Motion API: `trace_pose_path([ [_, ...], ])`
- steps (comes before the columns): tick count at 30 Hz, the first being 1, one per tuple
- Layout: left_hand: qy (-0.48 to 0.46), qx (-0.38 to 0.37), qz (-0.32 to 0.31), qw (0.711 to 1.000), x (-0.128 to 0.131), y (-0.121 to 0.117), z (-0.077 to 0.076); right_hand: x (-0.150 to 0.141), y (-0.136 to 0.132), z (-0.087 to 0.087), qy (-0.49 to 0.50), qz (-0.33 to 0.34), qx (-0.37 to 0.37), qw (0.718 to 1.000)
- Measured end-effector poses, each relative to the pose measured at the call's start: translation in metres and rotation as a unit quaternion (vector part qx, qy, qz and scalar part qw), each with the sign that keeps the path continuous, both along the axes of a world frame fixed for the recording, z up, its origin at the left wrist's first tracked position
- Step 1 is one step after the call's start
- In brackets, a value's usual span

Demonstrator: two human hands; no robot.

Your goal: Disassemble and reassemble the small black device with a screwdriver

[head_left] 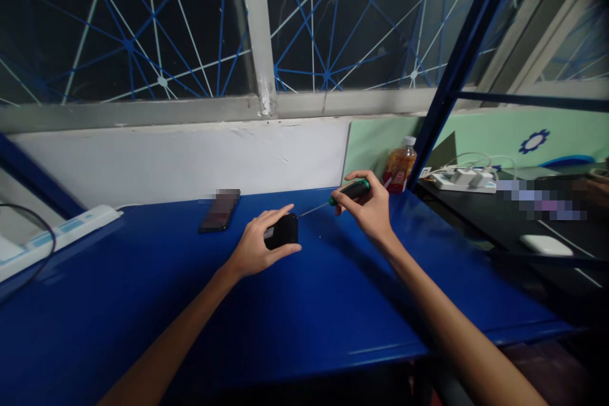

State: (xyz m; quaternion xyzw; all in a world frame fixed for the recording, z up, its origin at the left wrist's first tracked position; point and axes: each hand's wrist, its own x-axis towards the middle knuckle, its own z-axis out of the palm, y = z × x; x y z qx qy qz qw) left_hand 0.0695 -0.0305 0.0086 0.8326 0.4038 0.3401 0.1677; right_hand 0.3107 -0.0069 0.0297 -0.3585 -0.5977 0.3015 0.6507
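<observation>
Left hand grips a small rigid black plastic box by its sides on the blue bench, right hand pinches a light green-handled screwdriver beside it.

You're at a small workshop-style bench: blue desk against a window with taped panes, power strip at left, chargers plugged in on the next black desk, blue steel racking alongside.
</observation>
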Motion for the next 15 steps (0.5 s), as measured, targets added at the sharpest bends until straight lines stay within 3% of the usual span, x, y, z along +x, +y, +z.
trace_pose_path([
  [15, 0.006, 0.01, -0.004, 1.0, -0.0006, -0.0001, 0.001, -0.0026, 0.0002, -0.0028, 0.002, 0.006, -0.002, 1.0],
])
